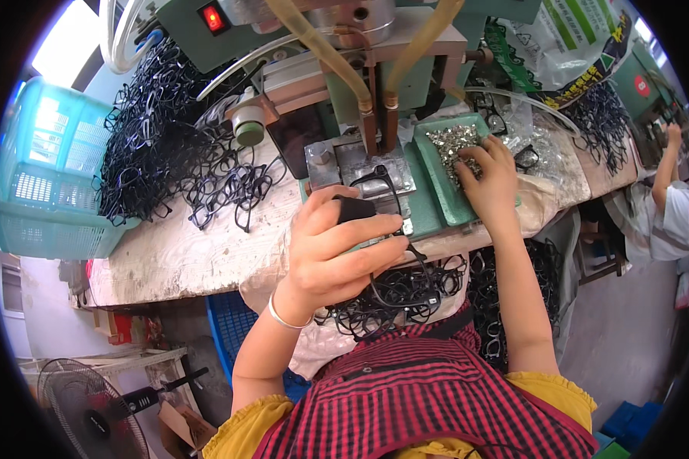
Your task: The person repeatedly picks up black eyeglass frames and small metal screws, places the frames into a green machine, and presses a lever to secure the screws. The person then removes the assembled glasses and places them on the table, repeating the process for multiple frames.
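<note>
My left hand (337,249) grips a black eyeglass frame (383,200) and holds it against the metal fixture (344,162) of a green press machine (375,46). My right hand (488,172) reaches into a shallow green tray (435,172) and its fingers rest on a heap of small silvery metal parts (452,144). A pile of black eyeglass frames (406,294) lies in my lap below the left hand.
A large heap of black frames (161,145) covers the bench's left side, beside a turquoise plastic basket (50,172). More frames (605,115) and a printed bag (566,46) sit at the right. Another person (674,206) stands far right. A fan (92,417) is on the floor.
</note>
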`<state>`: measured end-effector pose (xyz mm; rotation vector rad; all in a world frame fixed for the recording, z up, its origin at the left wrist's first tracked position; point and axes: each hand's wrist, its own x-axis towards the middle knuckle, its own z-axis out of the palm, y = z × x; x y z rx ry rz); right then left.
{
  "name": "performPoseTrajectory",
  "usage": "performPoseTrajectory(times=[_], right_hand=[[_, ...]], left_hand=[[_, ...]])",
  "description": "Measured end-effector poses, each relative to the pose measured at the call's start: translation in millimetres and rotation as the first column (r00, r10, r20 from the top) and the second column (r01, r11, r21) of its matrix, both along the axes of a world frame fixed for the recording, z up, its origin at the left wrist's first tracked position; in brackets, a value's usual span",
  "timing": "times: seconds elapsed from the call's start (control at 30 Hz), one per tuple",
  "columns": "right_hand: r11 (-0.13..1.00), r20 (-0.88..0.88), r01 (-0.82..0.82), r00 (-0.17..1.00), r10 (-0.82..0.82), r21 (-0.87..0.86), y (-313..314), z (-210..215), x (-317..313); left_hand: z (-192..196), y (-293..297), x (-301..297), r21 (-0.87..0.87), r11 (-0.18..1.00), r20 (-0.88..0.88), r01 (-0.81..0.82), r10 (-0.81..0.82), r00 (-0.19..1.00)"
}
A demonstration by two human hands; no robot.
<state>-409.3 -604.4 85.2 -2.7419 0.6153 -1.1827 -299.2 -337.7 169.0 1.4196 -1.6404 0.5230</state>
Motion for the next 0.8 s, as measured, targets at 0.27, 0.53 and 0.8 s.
performPoseTrajectory(times=[0.27, 0.53, 0.8], right_hand=[[0.994, 0.0, -0.088, 0.996, 0.088, 0.065, 2, 3, 56], [0.722, 0.251, -0.125, 0.966, -0.07, 0.681, 1, -9, -20], [0.403, 0.508, -0.441, 0.858, -0.072, 0.802, 9, -5, 34]], left_hand=[[-5, 3, -4, 0.005, 0.999, -0.057, -0.032, 0.033, 0.998], [-20, 114, -19, -0.009, 0.729, -0.156, -0.684, 0.675, 0.721], [-54, 122, 183, 0.103, 0.199, 0.029, -0.975, 0.979, 0.203]])
